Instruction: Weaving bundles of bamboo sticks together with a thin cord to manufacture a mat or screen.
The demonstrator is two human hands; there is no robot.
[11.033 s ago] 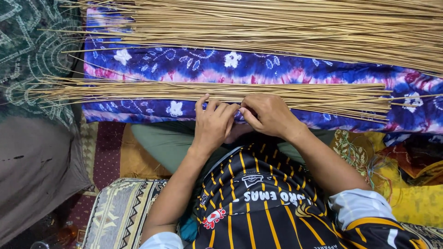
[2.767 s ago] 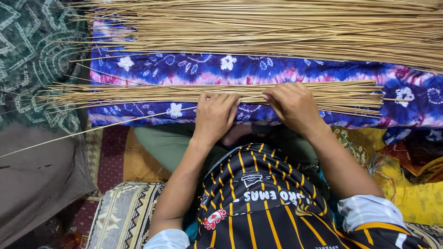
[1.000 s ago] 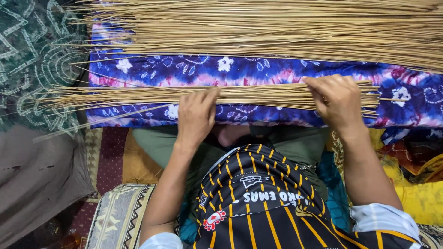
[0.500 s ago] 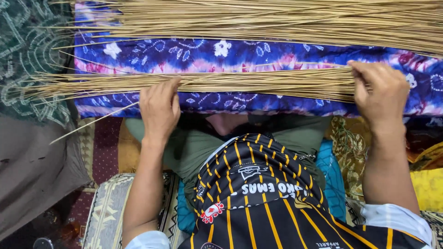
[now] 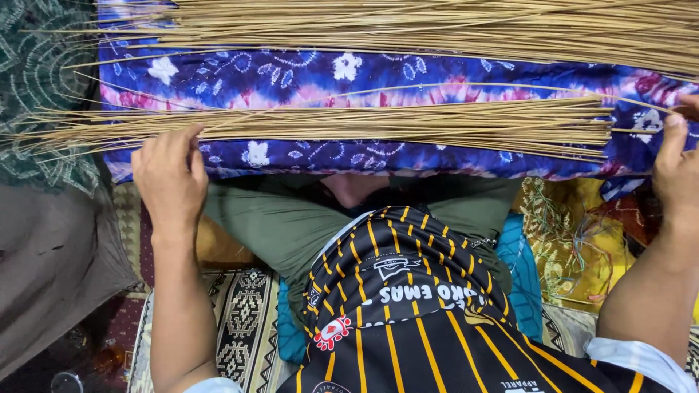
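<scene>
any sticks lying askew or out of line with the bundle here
Yes. A few thin stray sticks lie alone on the purple patterned cloth, slanting between the near bundle and the far pile. The near bundle's left tips fan out unevenly past the cloth's edge, beside the left hand.

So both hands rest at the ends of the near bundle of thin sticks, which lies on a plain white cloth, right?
Not quite: the head view shows the cloth is blue and purple with white flowers. The left hand and right hand do rest at the ends of the near stick bundle.
</scene>
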